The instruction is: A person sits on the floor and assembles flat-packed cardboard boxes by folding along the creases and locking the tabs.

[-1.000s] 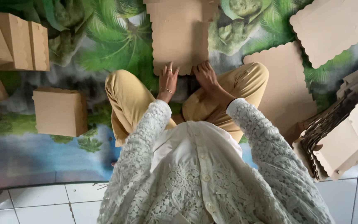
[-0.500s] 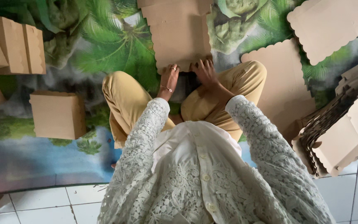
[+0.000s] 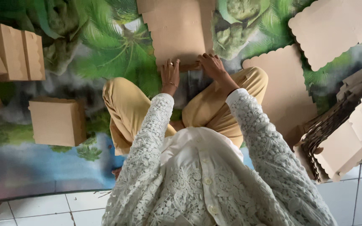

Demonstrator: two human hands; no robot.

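Note:
A flat brown cardboard box blank (image 3: 177, 33) with scalloped edges lies on the leaf-printed floor mat in front of my crossed legs. My left hand (image 3: 170, 75), wearing a ring, presses its fingers on the blank's near edge. My right hand (image 3: 211, 67) rests beside it on the same edge, where a narrow flap is bent up between the two hands. Both arms are in white lace sleeves.
A folded cardboard box (image 3: 57, 121) sits at the left, with more folded boxes (image 3: 15, 52) at the far left. Flat blanks (image 3: 283, 90) lie to the right, another blank (image 3: 336, 29) at the top right, and a stack of blanks (image 3: 344, 134) at the right edge. White tiles (image 3: 42, 209) border the mat.
Both hands have stayed on the near edge of the blank. The fingers have shifted slightly along the flap, and the view has moved a little.

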